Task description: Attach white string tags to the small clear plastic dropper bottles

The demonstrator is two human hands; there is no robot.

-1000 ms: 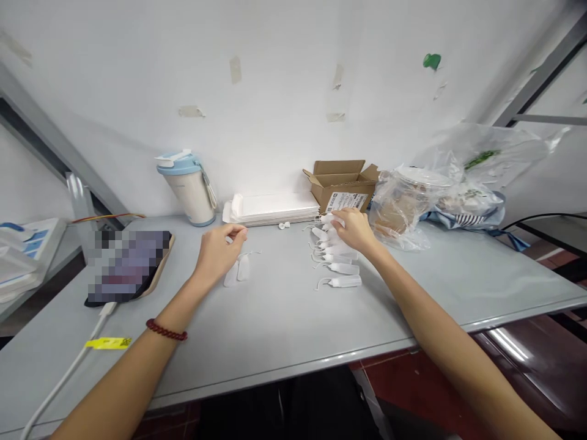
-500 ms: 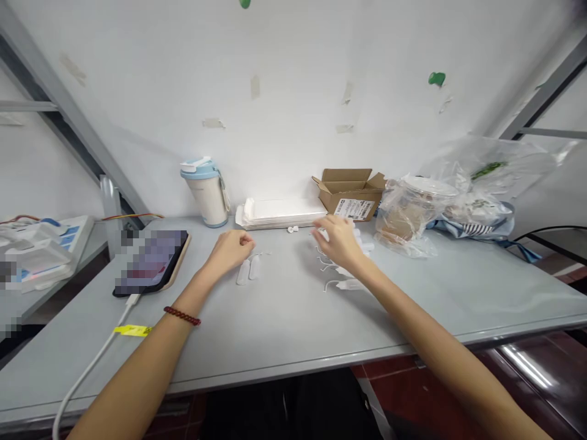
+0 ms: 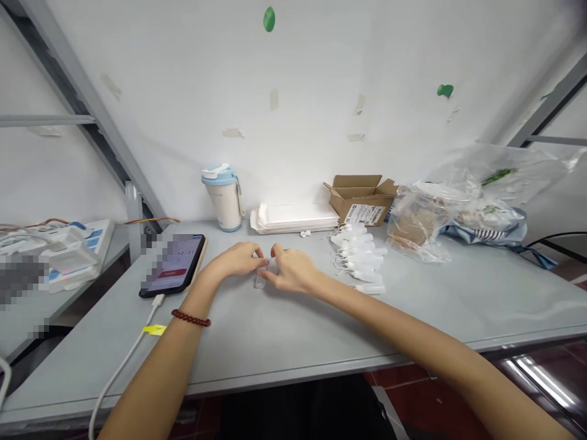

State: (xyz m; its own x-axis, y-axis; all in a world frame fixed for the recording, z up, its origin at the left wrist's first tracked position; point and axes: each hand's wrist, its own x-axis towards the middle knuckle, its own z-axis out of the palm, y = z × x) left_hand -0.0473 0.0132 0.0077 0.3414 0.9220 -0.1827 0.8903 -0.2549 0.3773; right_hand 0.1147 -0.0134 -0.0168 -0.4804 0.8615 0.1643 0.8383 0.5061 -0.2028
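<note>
Now the right hand (image 3: 295,269) has joined the left hand (image 3: 239,259) by a translucent bottle (image 3: 260,282) for two-handed work; fingers curled, grip unclear.

Both hands (image 3: 296,271) nearly meet by a small translucent bottle (image 3: 260,282).

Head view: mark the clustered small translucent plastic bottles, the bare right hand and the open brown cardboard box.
Small translucent plastic bottles (image 3: 367,259): head view, on a bottle's body, mid-cluster.
Bare right hand (image 3: 296,270): head view, on its back.
Open brown cardboard box (image 3: 365,214): head view, on its labelled front wall.
</note>
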